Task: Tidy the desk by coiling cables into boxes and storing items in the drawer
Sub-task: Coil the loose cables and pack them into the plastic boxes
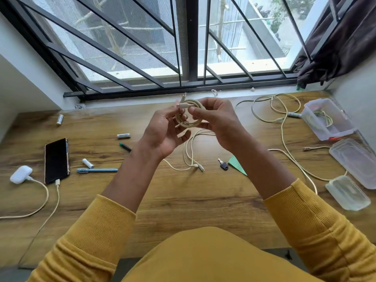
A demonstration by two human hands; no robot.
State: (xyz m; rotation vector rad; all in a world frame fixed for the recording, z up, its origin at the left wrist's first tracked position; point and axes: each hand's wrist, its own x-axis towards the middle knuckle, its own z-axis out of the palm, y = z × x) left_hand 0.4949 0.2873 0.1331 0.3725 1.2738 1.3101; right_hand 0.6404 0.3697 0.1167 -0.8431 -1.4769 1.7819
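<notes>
While raised over the wooden desk (183, 200), your left hand (165, 132) and right hand (218, 121) both pinch the coiled cream cable (190, 116). Each grip is clamped on it.

Print visible on 4 items, none readable with certainty. White battery (123, 135) on wooden desk: teal brand word along side, blurred, letters not resolvable. Battery (59, 119) near window sill: dark marks on casing, illegible. Battery (294, 114) beside clear plastic box at right: small dark print, too small to read. Blue pen (97, 170): darker lettering on barrel near clip end, illegible. No numbers or signs readable anywhere.
</notes>
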